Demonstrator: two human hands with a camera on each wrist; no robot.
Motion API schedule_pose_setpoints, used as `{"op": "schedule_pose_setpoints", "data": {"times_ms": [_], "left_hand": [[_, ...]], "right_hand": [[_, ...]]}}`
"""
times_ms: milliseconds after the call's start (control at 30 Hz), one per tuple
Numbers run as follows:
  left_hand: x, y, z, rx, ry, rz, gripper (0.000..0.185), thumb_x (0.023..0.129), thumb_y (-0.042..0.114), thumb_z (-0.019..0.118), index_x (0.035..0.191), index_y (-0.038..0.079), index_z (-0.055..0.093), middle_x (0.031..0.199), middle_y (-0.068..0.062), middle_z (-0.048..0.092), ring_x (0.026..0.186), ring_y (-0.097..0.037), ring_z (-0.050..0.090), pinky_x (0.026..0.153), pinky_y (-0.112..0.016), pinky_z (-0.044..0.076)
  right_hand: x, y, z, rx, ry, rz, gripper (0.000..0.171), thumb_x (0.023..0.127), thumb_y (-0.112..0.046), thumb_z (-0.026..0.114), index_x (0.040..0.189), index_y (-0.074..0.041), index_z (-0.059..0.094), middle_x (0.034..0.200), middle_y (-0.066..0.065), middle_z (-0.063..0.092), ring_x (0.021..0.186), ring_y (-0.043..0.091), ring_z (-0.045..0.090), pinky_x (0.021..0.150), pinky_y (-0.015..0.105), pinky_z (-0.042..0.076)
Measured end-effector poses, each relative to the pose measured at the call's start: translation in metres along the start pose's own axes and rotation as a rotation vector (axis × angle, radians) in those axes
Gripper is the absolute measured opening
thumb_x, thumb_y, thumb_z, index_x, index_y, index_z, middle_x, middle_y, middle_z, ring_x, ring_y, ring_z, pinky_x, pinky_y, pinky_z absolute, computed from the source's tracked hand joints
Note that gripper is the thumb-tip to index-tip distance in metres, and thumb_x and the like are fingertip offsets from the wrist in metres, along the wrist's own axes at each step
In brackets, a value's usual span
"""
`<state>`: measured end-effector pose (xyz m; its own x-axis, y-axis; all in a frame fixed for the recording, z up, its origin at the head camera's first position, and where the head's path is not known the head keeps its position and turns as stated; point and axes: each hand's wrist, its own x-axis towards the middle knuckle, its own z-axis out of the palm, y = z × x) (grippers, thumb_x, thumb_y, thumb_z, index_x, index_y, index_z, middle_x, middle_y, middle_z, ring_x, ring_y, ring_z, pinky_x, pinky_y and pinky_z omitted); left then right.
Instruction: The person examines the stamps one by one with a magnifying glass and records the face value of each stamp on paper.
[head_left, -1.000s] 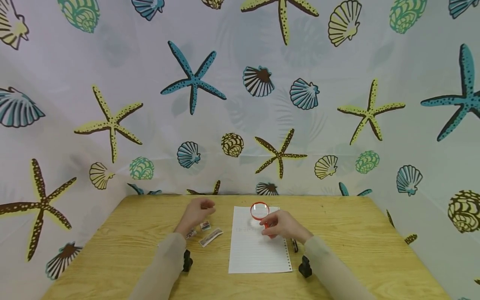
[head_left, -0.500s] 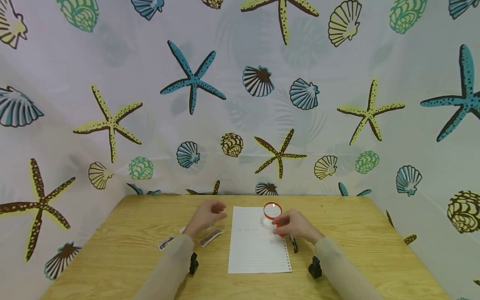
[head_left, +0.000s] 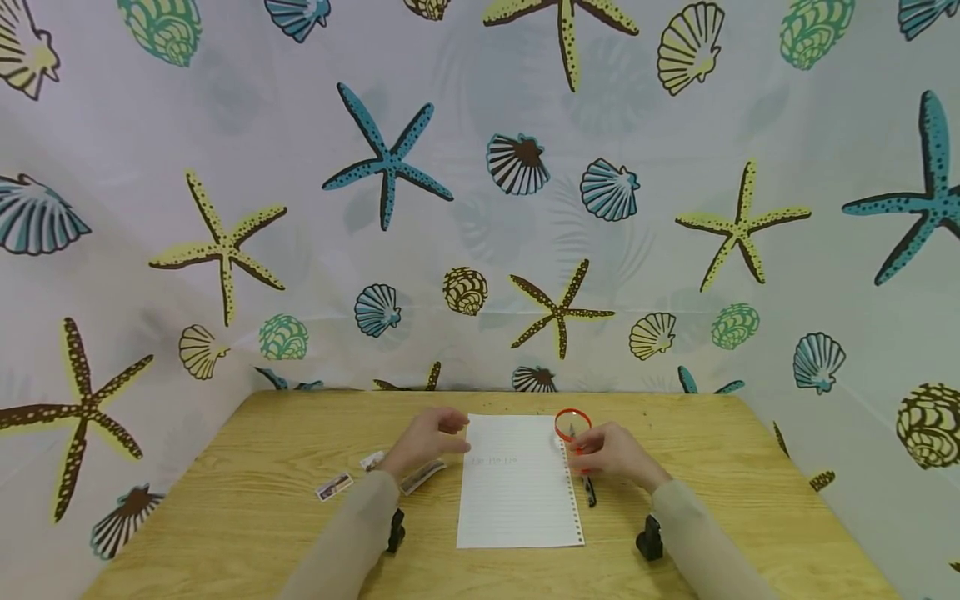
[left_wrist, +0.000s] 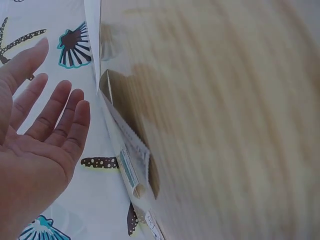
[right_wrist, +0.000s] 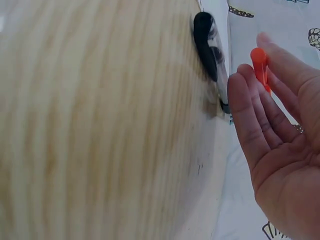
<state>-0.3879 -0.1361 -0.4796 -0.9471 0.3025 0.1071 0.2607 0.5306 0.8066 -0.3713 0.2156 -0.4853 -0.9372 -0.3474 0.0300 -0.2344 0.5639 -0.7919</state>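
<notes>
My right hand pinches the red handle of a magnifying glass above the right edge of a lined sheet of paper. In the right wrist view, the handle's orange-red end shows between thumb and fingers. My left hand is at the sheet's left edge with relaxed fingers; the left wrist view shows the palm holding nothing. A pen lies beside the sheet, partly under the magnifier and right hand. Faint handwriting runs across the sheet.
Small printed paper pieces, like stamps, lie left of the sheet: one at far left, one partly behind my left wrist, and a longer curled strip. A shell-patterned cloth surrounds the wooden table.
My right hand has carried the magnifying glass rightward, from over the sheet to its right edge. My left hand has moved right, from above the small paper pieces to the sheet's left edge.
</notes>
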Motion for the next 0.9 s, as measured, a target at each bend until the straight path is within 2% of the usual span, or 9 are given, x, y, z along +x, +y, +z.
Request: {"op": "schedule_pose_setpoints", "data": {"times_ms": [200,400,533,700,800,900], "left_hand": [[0.004,0.003,0.006,0.004,-0.027,-0.006,0.042,0.083,0.012,0.078,0.122,0.004,0.065,0.125,-0.013,0.064,0.116,-0.03,0.057,0.1,-0.05,0.046],[0.005,0.004,0.011,0.005,-0.079,-0.029,0.046,0.079,0.011,0.081,0.123,0.006,0.065,0.132,-0.01,0.061,0.127,-0.036,0.051,0.106,-0.054,0.041],[0.007,0.003,0.014,0.065,-0.108,-0.063,0.046,0.077,0.014,0.084,0.121,0.013,0.068,0.141,-0.009,0.055,0.135,-0.036,0.044,0.111,-0.056,0.034],[0.01,0.007,0.017,0.199,-0.173,-0.045,0.048,0.074,0.017,0.086,0.119,0.017,0.069,0.144,-0.012,0.052,0.138,-0.036,0.041,0.112,-0.057,0.032],[0.012,0.009,0.018,0.25,-0.22,-0.036,0.051,0.074,0.018,0.086,0.121,0.018,0.068,0.126,-0.014,0.061,0.118,-0.034,0.054,0.099,-0.05,0.044],[0.012,0.01,0.018,0.259,-0.249,-0.054,0.054,0.073,0.017,0.087,0.123,0.018,0.067,0.112,-0.01,0.063,0.095,-0.026,0.053,0.084,-0.041,0.046]], "right_hand": [[-0.007,0.008,-0.007,0.02,0.004,0.001,0.027,0.084,-0.018,0.078,0.106,-0.002,0.073,0.089,0.004,0.069,0.076,0.014,0.064,0.068,0.032,0.057],[-0.013,0.017,-0.015,-0.029,0.006,-0.013,0.025,0.084,-0.021,0.078,0.101,-0.003,0.073,0.083,0.004,0.069,0.072,0.012,0.061,0.063,0.026,0.053],[-0.02,0.023,-0.02,0.015,-0.018,0.003,0.025,0.086,-0.02,0.076,0.102,-0.002,0.071,0.086,0.006,0.069,0.072,0.014,0.062,0.063,0.026,0.053],[-0.025,0.031,-0.027,0.104,-0.071,0.007,0.028,0.088,-0.015,0.074,0.106,0.005,0.067,0.091,0.013,0.07,0.071,0.016,0.066,0.065,0.029,0.058],[-0.026,0.035,-0.032,0.131,-0.091,0.008,0.029,0.089,-0.013,0.073,0.108,0.007,0.066,0.094,0.015,0.07,0.072,0.018,0.067,0.065,0.033,0.059],[-0.026,0.037,-0.037,0.121,-0.099,0.017,0.028,0.088,-0.012,0.073,0.108,0.007,0.066,0.094,0.014,0.069,0.071,0.018,0.067,0.065,0.034,0.059]]}}
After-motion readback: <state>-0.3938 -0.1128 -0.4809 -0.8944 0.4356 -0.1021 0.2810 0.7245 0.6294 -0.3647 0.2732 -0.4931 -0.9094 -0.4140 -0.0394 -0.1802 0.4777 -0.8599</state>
